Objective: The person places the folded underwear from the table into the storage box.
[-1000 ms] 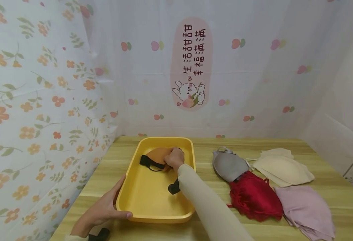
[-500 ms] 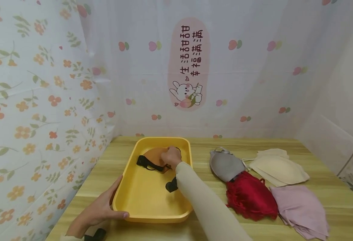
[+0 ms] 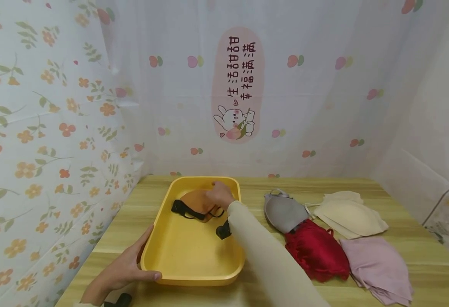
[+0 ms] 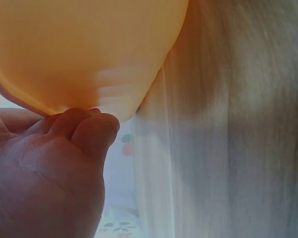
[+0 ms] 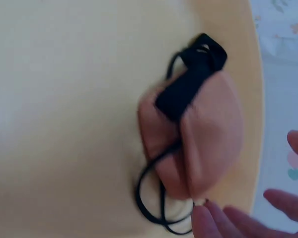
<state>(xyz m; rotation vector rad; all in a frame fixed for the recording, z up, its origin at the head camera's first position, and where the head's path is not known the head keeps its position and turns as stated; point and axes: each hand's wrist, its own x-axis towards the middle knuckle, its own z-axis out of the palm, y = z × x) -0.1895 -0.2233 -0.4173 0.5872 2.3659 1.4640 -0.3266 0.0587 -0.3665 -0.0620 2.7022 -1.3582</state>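
An orange-brown bra (image 3: 196, 200) with black straps lies folded at the far end of a yellow plastic tray (image 3: 190, 256). My right hand (image 3: 221, 194) is just above the bra's right end. In the right wrist view its fingers (image 5: 226, 224) are spread and hold nothing, close to the bra (image 5: 216, 134) and its thin black strap loops. With my left hand (image 3: 125, 265) I grip the tray's near left corner. The thumb lies along the near side, and the other fingers are partly hidden behind the left wall.
Right of the tray, a grey bra (image 3: 284, 212), a red satin bra (image 3: 318, 251), a cream bra (image 3: 351, 215) and a pink bra (image 3: 378, 266) lie grouped on the wooden table (image 3: 132, 217). A patterned curtain (image 3: 309, 102) hangs behind, with floral sheeting on the left.
My right hand has let go of the bra and lifted slightly, its fingers opening. The bra stays in the tray. My left hand keeps its grip on the corner; the whole view has shifted slightly.
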